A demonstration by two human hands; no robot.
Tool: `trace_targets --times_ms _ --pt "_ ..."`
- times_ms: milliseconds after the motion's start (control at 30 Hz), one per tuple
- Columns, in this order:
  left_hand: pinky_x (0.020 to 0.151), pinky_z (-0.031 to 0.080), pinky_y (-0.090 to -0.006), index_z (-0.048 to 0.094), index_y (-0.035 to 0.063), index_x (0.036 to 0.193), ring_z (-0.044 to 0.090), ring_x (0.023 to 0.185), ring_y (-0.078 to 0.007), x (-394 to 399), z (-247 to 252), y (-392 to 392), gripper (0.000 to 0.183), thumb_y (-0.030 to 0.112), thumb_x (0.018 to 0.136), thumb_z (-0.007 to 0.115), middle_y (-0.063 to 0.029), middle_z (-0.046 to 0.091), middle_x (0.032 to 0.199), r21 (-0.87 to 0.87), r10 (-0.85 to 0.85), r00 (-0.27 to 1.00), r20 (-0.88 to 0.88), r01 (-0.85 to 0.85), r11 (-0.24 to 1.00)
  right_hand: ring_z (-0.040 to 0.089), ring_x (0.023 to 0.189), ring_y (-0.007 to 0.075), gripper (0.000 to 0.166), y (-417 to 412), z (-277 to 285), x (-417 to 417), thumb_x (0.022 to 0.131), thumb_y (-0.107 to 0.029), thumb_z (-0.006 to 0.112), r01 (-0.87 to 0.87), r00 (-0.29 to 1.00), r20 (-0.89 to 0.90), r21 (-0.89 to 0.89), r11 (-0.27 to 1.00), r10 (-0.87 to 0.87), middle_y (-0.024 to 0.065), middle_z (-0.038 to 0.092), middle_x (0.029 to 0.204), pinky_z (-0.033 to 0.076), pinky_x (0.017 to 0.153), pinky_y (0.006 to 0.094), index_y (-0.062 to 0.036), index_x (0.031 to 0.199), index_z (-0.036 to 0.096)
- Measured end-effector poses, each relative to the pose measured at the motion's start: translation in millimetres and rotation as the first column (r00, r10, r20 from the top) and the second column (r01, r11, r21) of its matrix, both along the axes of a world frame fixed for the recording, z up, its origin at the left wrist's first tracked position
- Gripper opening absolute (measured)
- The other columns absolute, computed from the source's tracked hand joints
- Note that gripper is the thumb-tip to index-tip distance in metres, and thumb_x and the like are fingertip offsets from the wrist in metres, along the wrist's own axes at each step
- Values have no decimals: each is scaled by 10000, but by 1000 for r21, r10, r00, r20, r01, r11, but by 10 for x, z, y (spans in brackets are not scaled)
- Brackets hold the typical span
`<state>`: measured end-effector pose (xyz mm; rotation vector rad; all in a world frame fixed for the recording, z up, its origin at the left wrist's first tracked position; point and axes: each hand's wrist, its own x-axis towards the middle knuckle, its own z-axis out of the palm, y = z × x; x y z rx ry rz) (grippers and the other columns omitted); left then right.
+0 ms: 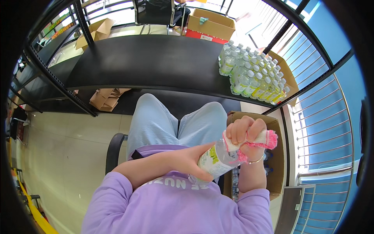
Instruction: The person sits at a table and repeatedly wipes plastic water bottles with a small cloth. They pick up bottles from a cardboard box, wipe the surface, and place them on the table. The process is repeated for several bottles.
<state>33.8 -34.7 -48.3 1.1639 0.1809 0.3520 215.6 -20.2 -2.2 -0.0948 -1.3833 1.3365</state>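
My left hand (194, 161) grips the body of a clear plastic bottle (217, 163) with a white and green label. The bottle lies slantwise in front of my chest, its neck end up and to the right. Around that neck end, my right hand (247, 135) clutches a white cloth (266, 139) with a fuzzy pink edge. Cloth and fingers hide the neck and any cap.
Several capped bottles (252, 73) stand grouped at the right end of a black shelf (152, 63). An open cardboard box (276, 175) holding bottles is beside me on the right. A chair armrest (114, 152) is at my left. Beyond the shelf sits another person (182, 14).
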Motion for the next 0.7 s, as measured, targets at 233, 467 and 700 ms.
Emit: trace_targets --times_ms 233,467,700 --pt "909 384 -345 250 47 1339 480 1075 -270 74 14 -54 882 185 626 750 -166 486 1147 563 607 782 -138 -442 698 559 753 153 247 -6 50 -37 677 105 590 535 786 398 -56 843 -473 70 544 839 474 674 303 -47 849 497" --pt "927 377 -366 251 74 1349 460 1105 -330 96 -90 -25 901 173 608 753 -198 438 1214 549 723 690 -39 -590 592 518 1029 222 494 39 -49 -101 711 70 556 515 836 286 -113 849 -469 126 501 1087 410 897 357 -23 1165 387" --pt "939 369 -349 248 65 1351 454 1125 -314 95 -76 -26 900 163 612 752 -183 432 1235 528 701 712 -30 -585 616 512 1042 300 408 46 -94 -117 802 -149 533 544 839 86 -122 830 -537 162 495 1110 400 919 420 10 1157 409"
